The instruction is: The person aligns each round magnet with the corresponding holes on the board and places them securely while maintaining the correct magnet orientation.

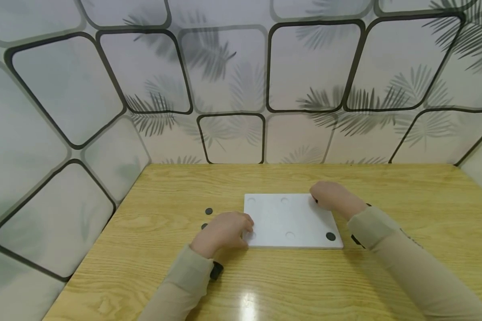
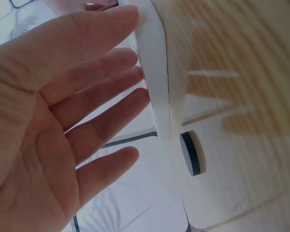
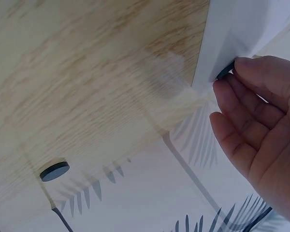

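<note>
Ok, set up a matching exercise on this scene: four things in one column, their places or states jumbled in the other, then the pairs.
Things:
1. left hand
2. right hand
3. white board
4. black disc

Places or states:
A. lies flat in the middle of the wooden table
B. sits in the board's near right corner
C. fingers at the board's near left corner
D. fingertips on a dark disc at the board's far right corner

Pairs: 1-C, 2-D, 3-A, 4-B
</note>
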`<state>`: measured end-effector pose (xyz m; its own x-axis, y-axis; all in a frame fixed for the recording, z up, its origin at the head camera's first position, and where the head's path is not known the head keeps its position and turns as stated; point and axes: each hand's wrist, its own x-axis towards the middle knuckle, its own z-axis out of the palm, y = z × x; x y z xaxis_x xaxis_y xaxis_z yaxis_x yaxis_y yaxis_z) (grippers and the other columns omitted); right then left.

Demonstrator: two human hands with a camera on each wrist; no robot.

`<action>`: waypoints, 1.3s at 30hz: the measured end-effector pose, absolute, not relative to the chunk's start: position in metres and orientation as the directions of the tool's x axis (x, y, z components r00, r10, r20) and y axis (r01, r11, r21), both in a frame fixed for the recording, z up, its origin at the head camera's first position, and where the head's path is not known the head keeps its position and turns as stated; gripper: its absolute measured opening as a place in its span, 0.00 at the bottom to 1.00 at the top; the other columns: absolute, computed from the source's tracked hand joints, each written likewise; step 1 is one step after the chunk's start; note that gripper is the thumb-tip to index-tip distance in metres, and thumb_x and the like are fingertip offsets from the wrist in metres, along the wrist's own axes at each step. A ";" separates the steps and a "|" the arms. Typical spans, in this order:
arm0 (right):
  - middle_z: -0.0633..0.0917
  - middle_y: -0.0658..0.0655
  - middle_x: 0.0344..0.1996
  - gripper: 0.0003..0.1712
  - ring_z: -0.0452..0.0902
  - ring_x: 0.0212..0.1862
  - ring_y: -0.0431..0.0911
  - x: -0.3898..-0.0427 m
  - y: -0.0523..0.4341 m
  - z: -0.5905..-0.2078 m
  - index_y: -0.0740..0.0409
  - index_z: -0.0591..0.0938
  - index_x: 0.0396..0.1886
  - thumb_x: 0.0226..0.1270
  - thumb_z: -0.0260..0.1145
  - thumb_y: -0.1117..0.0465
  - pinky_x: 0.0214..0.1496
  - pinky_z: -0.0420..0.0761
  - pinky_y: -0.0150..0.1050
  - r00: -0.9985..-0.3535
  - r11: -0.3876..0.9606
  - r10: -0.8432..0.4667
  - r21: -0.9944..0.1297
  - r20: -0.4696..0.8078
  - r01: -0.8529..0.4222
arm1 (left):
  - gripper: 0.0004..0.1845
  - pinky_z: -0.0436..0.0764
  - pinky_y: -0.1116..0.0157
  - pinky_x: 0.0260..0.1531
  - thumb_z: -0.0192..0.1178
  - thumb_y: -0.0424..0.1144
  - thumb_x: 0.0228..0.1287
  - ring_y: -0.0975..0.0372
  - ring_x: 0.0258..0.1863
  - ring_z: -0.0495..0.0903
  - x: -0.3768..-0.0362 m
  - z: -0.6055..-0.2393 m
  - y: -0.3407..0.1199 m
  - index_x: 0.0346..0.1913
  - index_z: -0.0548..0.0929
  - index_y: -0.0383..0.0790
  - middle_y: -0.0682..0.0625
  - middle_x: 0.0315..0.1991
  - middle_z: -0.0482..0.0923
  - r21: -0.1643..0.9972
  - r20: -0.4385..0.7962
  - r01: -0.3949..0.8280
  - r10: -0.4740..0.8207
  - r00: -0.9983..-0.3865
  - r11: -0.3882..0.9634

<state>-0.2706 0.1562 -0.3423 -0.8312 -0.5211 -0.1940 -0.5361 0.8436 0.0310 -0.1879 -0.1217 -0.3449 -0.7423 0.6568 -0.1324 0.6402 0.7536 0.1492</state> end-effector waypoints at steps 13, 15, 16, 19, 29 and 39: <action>0.70 0.53 0.17 0.12 0.62 0.21 0.44 -0.272 0.156 -0.340 0.58 0.71 0.19 0.60 0.52 0.74 0.24 0.64 0.36 -0.838 0.853 -0.503 0.038 -0.212 -0.521 | 0.17 0.72 0.67 0.43 0.67 0.41 0.46 0.63 0.46 0.74 -0.189 -0.344 -0.121 0.42 0.83 0.42 0.54 0.47 0.76 0.156 -0.129 0.636 0.654 -0.745 0.756; 0.70 0.52 0.17 0.12 0.62 0.21 0.44 -0.273 0.156 -0.340 0.58 0.71 0.19 0.60 0.52 0.73 0.24 0.65 0.36 -0.838 0.853 -0.502 0.041 -0.215 -0.521 | 0.17 0.72 0.67 0.43 0.67 0.42 0.46 0.63 0.46 0.74 -0.190 -0.344 -0.121 0.42 0.83 0.42 0.54 0.47 0.76 0.155 -0.130 0.635 0.653 -0.746 0.757; 0.70 0.52 0.17 0.12 0.62 0.21 0.44 -0.273 0.156 -0.339 0.58 0.71 0.19 0.60 0.52 0.73 0.24 0.65 0.36 -0.839 0.854 -0.499 0.041 -0.219 -0.519 | 0.17 0.72 0.67 0.43 0.67 0.42 0.46 0.63 0.46 0.74 -0.190 -0.344 -0.121 0.42 0.83 0.42 0.54 0.47 0.76 0.153 -0.130 0.635 0.652 -0.747 0.757; 0.70 0.52 0.16 0.13 0.61 0.21 0.44 -0.274 0.156 -0.339 0.57 0.71 0.19 0.60 0.52 0.73 0.24 0.64 0.36 -0.838 0.853 -0.501 0.042 -0.218 -0.521 | 0.17 0.72 0.68 0.43 0.67 0.42 0.46 0.63 0.46 0.74 -0.191 -0.343 -0.120 0.42 0.83 0.42 0.54 0.47 0.76 0.148 -0.128 0.636 0.653 -0.747 0.757; 0.69 0.51 0.16 0.13 0.60 0.21 0.43 -0.269 0.157 -0.356 0.56 0.70 0.17 0.59 0.54 0.73 0.24 0.64 0.36 -0.818 0.825 -0.549 0.050 -0.171 -0.563 | 0.17 0.72 0.67 0.43 0.68 0.41 0.45 0.63 0.45 0.75 -0.181 -0.348 -0.124 0.41 0.83 0.42 0.56 0.45 0.76 0.166 -0.133 0.627 0.647 -0.751 0.761; 0.69 0.52 0.17 0.12 0.61 0.21 0.44 -0.269 0.156 -0.350 0.56 0.71 0.20 0.61 0.52 0.72 0.24 0.64 0.36 -0.853 0.863 -0.491 0.030 -0.175 -0.504 | 0.17 0.72 0.68 0.42 0.69 0.42 0.43 0.64 0.45 0.75 -0.184 -0.347 -0.123 0.40 0.84 0.43 0.56 0.45 0.76 0.145 -0.099 0.637 0.651 -0.752 0.757</action>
<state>-0.2686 0.1559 -0.3498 -0.8531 -0.4914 -0.1753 -0.5036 0.8634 0.0302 -0.1841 -0.1227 -0.3474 -0.7523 0.6512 -0.0994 0.6365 0.7575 0.1452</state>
